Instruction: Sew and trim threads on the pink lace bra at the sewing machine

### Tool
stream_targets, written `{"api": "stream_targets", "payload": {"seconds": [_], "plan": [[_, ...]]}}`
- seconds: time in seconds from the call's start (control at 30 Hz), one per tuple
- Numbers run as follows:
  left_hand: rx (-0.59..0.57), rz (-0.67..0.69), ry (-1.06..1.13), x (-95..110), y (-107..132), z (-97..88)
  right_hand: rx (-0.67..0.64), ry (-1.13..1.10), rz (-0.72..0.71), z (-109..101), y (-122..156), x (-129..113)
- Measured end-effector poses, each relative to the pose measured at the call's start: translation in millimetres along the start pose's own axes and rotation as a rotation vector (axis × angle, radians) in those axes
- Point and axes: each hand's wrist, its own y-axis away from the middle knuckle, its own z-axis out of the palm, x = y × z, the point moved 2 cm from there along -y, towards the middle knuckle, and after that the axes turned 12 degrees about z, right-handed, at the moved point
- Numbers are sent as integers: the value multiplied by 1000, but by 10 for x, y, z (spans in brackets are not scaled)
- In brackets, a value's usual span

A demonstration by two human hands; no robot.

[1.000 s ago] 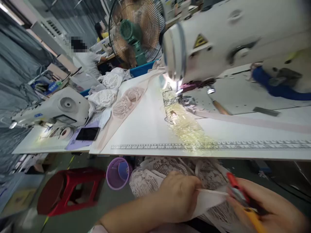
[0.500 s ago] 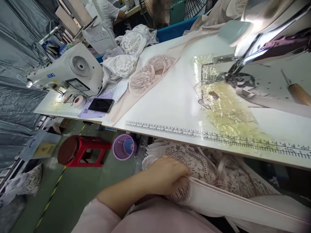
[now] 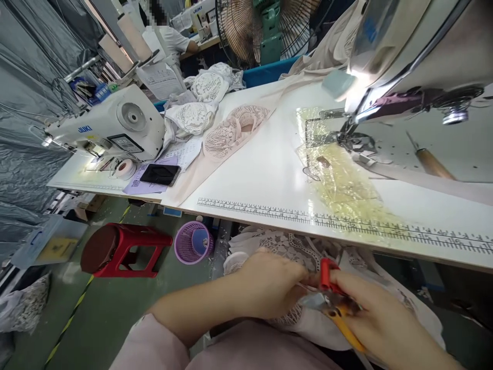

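Below the table edge, my left hand [image 3: 269,282] is closed on the edge of a pale pink lace bra [image 3: 287,246] in my lap. Close beside it, my right hand [image 3: 375,313] grips a pair of snips [image 3: 327,300] with a metal head and red and orange handles. The head of the snips is at the fingers of my left hand, by the fabric edge. I cannot tell whether the blades touch the cloth. More pale fabric and lace hang around both hands, and the fingertips of my left hand are partly hidden.
A lit sewing machine [image 3: 400,56] stands on the right of the white table [image 3: 246,174], with a wooden-handled awl [image 3: 433,162]. Another bra [image 3: 231,133], a phone [image 3: 159,174] and a second machine [image 3: 115,123] are left. A red stool [image 3: 131,249] and purple basket [image 3: 193,244] stand below.
My right hand has come into view from the right with the snips and is now beside my left hand. The long stretched pale band has dropped out of its taut line.
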Motion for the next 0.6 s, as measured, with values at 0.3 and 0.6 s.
{"api": "stream_targets", "payload": {"seconds": [0.3, 0.6], "plan": [[19, 131, -336, -195, 221, -109, -193, -147, 103, -74, -50, -51], [8, 156, -315, -355, 451, -257, -65, -190, 117, -114, 8, 147]]}}
